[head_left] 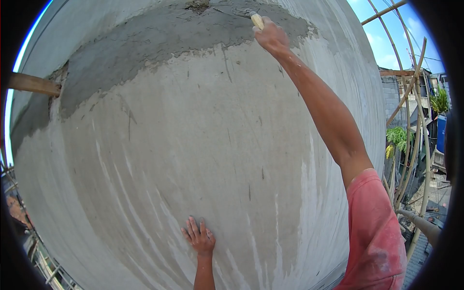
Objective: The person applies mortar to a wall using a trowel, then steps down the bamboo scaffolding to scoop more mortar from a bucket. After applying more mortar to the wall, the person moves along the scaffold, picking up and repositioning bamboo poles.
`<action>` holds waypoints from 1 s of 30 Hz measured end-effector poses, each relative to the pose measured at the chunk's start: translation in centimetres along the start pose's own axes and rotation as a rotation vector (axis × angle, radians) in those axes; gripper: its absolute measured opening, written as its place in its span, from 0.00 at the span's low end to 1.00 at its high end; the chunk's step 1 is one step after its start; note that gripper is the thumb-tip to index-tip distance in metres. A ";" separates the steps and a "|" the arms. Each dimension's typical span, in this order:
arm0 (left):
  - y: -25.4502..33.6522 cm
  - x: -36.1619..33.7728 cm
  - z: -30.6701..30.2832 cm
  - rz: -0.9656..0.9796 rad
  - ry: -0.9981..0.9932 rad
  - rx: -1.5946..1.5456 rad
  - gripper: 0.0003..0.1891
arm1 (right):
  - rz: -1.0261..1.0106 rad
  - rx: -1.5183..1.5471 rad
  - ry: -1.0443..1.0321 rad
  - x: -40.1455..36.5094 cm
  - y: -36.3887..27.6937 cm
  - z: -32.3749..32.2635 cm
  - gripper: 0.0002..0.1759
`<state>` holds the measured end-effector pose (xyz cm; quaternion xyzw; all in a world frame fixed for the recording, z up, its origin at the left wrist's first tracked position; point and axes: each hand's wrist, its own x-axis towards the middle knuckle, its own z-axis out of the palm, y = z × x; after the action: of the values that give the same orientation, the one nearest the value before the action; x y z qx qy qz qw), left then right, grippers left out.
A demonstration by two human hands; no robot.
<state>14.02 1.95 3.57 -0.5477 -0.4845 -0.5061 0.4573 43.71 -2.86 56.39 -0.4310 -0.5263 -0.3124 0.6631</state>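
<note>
My right hand (pixel 271 36) reaches up high and grips the pale handle of a trowel (pixel 257 21). The trowel's blade lies against a band of dark wet mortar (pixel 193 31) across the upper wall, and its outline is hard to make out there. My left hand (pixel 199 237) rests lower down, fingers spread flat on the smooth grey wall (pixel 193 125), holding nothing. A rough patch (pixel 198 6) shows in the mortar at the top edge.
A wooden beam (pixel 36 84) sticks out of the wall at the left. Bamboo scaffolding poles (pixel 411 140) stand at the right, with a thick pole (pixel 419 224) lower down. Beyond them are buildings, plants (pixel 397 137) and a blue barrel (pixel 441 133), far below.
</note>
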 end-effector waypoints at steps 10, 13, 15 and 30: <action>-0.3 -0.5 -0.1 -0.007 0.000 -0.021 0.19 | 0.101 0.023 0.135 10.5 -4.8 7.4 0.20; -0.3 -0.3 0.2 -0.008 0.012 -0.022 0.19 | 0.126 0.066 0.153 10.8 -5.5 7.5 0.20; -0.3 -0.4 0.5 -0.023 0.020 0.002 0.17 | 0.103 0.041 0.122 10.9 -5.7 7.6 0.19; -0.4 0.1 -0.7 -0.017 -0.056 -0.118 0.18 | -0.126 -0.077 0.110 13.9 -3.2 11.0 0.13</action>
<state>13.57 1.31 3.69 -0.5835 -0.4711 -0.5220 0.4062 39.72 6.26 71.43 -0.4044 -0.5028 -0.3967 0.6529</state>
